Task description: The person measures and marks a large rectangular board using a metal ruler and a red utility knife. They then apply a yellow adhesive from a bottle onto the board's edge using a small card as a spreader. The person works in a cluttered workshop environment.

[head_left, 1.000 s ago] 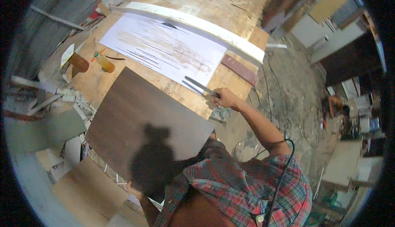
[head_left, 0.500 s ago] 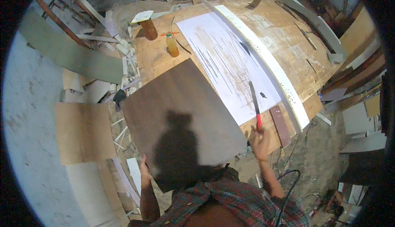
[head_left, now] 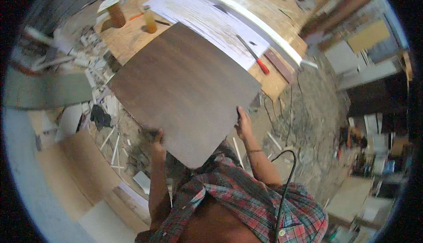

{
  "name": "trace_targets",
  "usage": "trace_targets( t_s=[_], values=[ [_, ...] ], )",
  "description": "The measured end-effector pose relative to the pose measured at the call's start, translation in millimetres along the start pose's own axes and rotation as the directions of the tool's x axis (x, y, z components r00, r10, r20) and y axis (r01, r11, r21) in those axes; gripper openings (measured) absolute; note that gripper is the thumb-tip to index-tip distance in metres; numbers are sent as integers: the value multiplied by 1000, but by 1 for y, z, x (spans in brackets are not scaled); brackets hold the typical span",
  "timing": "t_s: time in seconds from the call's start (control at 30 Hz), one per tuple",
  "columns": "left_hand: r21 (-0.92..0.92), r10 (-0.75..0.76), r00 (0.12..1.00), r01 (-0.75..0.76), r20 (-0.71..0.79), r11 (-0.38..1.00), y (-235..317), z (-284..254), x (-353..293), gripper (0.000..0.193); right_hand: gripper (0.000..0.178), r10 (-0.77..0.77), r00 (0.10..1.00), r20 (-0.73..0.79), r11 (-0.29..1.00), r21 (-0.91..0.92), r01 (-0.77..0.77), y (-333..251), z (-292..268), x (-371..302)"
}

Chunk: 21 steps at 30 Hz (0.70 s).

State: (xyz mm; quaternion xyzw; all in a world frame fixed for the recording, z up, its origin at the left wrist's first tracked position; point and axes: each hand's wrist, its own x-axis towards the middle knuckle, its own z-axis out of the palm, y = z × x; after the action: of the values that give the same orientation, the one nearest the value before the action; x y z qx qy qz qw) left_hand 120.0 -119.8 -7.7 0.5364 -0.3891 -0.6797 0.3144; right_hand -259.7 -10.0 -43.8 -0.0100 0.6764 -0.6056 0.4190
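A square dark brown board [head_left: 189, 75] spans the space in front of me, its far part over the worktable [head_left: 107, 45]. My left hand [head_left: 157, 142] is closed on its near left edge, the thumb at the edge and the other fingers hidden beneath. At the near right edge, my right hand [head_left: 243, 124] grips the board too. Beyond the right hand, a file with a red handle [head_left: 262, 66] lies partly on a white sheet [head_left: 176, 3] and partly on bare wood.
A long white-topped strip [head_left: 246, 18] crosses the table beside a short maroon strip [head_left: 280, 65]. A brown jar [head_left: 116, 16] and a bottle of yellowish liquid [head_left: 150, 22] stand at the far left. Offcuts [head_left: 90, 51] litter the floor, and a black cable [head_left: 288, 172] runs by my right arm.
My right hand has let go of the file, which now lies on the table, and has taken hold of the board's right edge. The view has shifted and my shadow has left the board.
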Motion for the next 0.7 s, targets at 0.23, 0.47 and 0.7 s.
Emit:
trace_targets(
  t_s=[0.23, 0.47, 0.7],
  values=[
    [-216, -128, 992, 128, 17, 968, -20, -39, 29, 62, 92, -64, 989, -131, 998, 8, 65, -16, 21, -30],
    [333, 51, 999, -45, -9, 942, 23, 13, 2, 82, 49, -165, 979, -122, 986, -9, 165, -31, 2, -12],
    [72, -134, 968, 152, -212, 986, 15, 49, 79, 111, 59, -209, 964, -166, 964, -203, 174, -37, -12, 58]
  ],
)
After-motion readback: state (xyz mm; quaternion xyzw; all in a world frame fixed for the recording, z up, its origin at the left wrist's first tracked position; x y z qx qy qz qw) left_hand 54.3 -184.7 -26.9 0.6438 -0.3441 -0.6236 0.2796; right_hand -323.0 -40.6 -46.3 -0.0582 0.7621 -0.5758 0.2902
